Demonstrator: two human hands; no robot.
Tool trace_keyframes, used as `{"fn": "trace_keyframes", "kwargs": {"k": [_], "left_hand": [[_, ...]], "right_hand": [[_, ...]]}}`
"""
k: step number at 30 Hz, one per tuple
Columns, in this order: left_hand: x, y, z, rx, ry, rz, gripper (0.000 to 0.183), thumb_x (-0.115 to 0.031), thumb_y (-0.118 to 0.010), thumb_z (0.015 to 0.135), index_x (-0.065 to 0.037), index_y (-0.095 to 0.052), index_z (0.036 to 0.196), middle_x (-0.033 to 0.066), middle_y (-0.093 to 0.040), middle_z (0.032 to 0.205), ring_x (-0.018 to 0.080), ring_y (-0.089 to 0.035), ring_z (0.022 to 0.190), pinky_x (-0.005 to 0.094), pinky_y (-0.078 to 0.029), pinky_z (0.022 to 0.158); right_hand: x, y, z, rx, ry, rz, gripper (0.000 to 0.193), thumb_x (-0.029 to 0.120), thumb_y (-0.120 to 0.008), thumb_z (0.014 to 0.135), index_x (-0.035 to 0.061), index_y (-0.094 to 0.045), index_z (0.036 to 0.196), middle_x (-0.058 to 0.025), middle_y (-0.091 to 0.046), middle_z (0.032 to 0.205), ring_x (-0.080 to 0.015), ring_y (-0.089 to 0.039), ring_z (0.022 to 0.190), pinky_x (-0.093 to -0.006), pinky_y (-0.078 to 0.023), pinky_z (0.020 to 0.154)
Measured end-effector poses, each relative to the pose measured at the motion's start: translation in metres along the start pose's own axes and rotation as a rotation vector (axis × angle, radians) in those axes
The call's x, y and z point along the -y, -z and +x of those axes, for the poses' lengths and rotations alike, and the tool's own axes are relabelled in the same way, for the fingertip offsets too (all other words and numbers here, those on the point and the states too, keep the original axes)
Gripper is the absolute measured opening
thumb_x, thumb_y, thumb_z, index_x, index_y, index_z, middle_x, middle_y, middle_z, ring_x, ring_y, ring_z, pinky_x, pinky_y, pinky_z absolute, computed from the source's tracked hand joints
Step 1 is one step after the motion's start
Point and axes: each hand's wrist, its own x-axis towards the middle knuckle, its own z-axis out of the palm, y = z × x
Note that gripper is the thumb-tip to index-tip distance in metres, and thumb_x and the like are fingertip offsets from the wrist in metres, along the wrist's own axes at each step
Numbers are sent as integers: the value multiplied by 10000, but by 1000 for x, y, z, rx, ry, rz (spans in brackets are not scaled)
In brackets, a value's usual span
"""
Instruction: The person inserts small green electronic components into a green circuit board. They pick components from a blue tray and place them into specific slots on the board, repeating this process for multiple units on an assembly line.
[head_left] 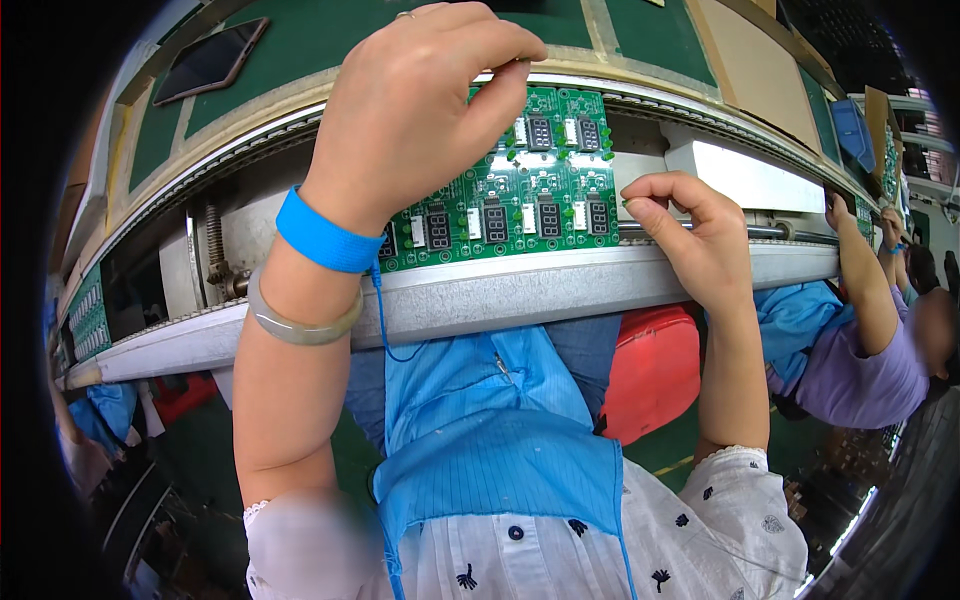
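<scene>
A green circuit board panel lies across the conveyor in front of me, bearing several seven-segment displays, white connectors and small green LEDs. Above its far left part hovers my left hand, closed with thumb and index finger together; whatever is between them is hidden. A blue wrist strap with a cord circles that wrist. Just off the panel's right edge, my right hand is closed in a pinch on a tiny green part, which looks like an LED.
Metal conveyor rails run left to right. Beyond them, a phone rests on the green surface at the far left. A white block stands right of the panel. At right a co-worker in a purple top reaches to the line.
</scene>
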Motion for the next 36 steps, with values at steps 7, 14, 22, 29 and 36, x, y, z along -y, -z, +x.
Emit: {"fn": "trace_keyframes", "kwargs": {"k": [7,14,22,29,36], "left_hand": [[0,0,0,-1,4,3,105,-5,-690,764,3,-703,868,128,-643,773,303,-627,732,382,-510,663],[1,-1,0,9,-14,29,96,-14,-694,771,4,-705,865,129,-649,771,301,-629,733,381,-511,668],[-1,0,0,36,6,39,83,-32,-700,782,2,-707,857,136,-654,780,309,-635,746,385,-512,678],[1,-2,-2,8,-9,27,81,-33,-703,781,2,-707,854,136,-657,778,309,-636,744,384,-512,676],[-1,0,-1,45,23,43,78,-33,-706,780,-1,-707,851,132,-658,777,306,-633,737,382,-508,669]], "right_hand": [[-3,-2,1,12,-13,-17,146,108,-744,846,10,-745,954,-81,-732,913,-157,-638,812,-294,-508,755],[-1,-6,0,-23,19,-64,152,121,-766,830,5,-740,926,-83,-724,878,-161,-623,762,-295,-506,714],[-3,-9,-2,-80,90,-128,128,110,-765,829,14,-733,907,-81,-707,850,-173,-623,756,-300,-505,705],[0,-8,-3,-72,108,-182,108,76,-753,843,-6,-722,907,-65,-689,837,-140,-609,766,-279,-493,732],[0,-7,-4,-74,144,-208,102,60,-754,829,-7,-716,896,-72,-684,830,-156,-609,757,-289,-496,722]]}}
